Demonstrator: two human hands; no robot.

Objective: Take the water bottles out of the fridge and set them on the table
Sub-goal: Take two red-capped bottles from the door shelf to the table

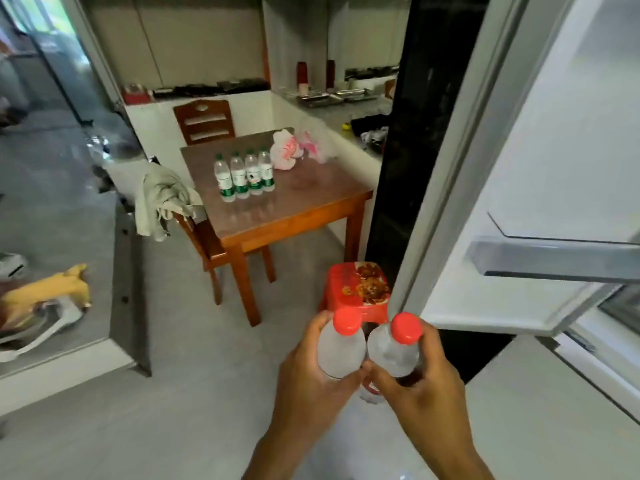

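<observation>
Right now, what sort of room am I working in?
Most likely a home kitchen with a dining corner: an open white fridge door, a brown wooden dining table with chairs, and a grey counter holding metal trays.

Two red-capped bottles (341,344) (394,344) are showing. Four green-labelled bottles (244,176) are standing on the counter (311,199). Two wooden chairs (204,121) (207,244), one red stool (360,289) and two hands (311,379) (419,386) are appearing.

A home kitchen: an open fridge door (540,188) beside a wooden table (311,199), chairs (204,121) round the table, trays (332,97) on the counter (360,112) behind it.
</observation>
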